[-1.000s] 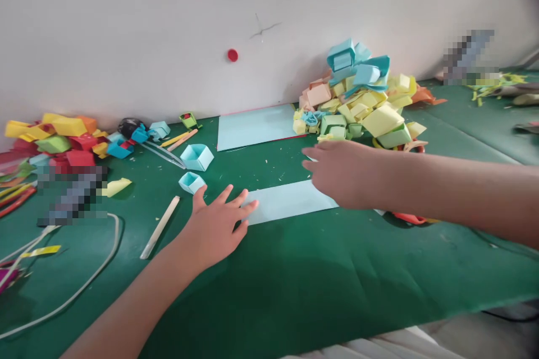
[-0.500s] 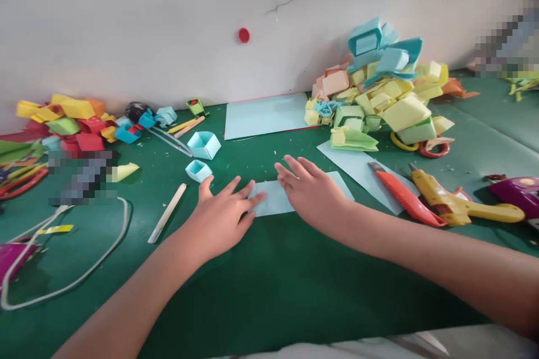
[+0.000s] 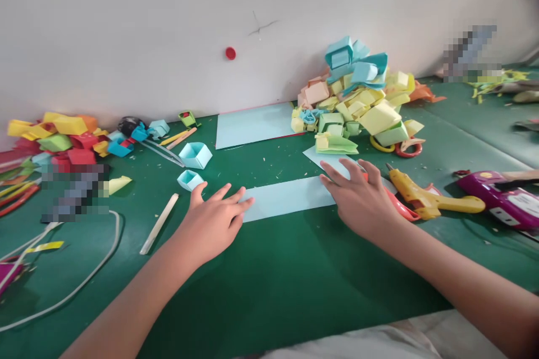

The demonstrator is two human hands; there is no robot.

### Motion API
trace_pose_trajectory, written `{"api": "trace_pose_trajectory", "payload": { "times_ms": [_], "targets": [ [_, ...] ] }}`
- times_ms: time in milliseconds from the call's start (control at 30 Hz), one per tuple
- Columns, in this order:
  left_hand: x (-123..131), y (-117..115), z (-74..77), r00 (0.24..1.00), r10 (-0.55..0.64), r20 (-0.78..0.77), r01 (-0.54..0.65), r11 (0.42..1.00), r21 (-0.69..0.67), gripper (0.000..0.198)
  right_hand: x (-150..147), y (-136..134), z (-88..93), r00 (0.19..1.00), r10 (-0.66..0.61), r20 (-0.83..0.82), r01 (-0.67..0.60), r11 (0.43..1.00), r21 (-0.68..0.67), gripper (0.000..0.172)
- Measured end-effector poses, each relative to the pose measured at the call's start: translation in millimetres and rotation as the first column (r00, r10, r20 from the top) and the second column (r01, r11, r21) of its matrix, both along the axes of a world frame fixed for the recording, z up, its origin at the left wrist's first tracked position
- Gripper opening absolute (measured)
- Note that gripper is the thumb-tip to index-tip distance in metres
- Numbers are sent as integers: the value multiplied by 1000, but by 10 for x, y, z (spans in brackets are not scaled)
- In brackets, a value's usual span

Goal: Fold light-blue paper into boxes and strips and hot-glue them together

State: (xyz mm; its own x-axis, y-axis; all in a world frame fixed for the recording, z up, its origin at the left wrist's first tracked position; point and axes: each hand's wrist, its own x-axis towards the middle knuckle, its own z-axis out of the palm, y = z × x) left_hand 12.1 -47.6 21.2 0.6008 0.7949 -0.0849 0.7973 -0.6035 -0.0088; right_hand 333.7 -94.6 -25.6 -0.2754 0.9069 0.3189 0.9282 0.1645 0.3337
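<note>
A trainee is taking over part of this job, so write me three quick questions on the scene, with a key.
1. True or false: the light-blue paper strip spans the gap between the left hand and the right hand.
2. Multiple choice: which is nearer the yellow glue gun? (a) left hand (b) right hand
3. Fill in: the round disc on the wall is ____.

Key: 1 true; 2 b; 3 red.

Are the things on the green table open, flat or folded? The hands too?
Blue paper strip: lying flat
Left hand: open, fingers spread
Right hand: open, fingers bent slightly
Larger blue box: folded, open-topped
Smaller blue box: folded, open-topped
Back blue sheet: lying flat
Glue gun: lying on its side
Pale stick: lying down
Blue-topped pile: loosely heaped
</note>
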Motion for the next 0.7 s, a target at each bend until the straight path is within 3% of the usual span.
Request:
{"api": "trace_pose_trajectory", "payload": {
  "times_ms": [167, 333, 467, 533, 700],
  "targets": [
    [211, 83, 46, 974, -212, -83, 224, 957, 186, 41, -58, 42, 16, 1000, 4, 4, -4, 1000, 10, 48],
    [799, 237, 102, 926, -363, -105, 377, 906, 193, 35, -74, 55, 14, 1000, 13, 0, -13, 1000, 5, 43],
    [1379, 248, -13, 917, -344, -204, 387, 891, 238, 46, -102, 63, 36, 1000, 10, 15, -10, 1000, -15, 40],
    [1552, 219, -109, 912, -333, -238, 383, 899, 211, 49, -109, 70, 60, 1000, 3, 17, -2, 999, -39, 39],
    [1524, 180, -211, 936, -293, -195, 329, 924, 193, 52, -100, 79, 79, 1000, -2, 31, 4, 998, -61, 40]
  ]
}}
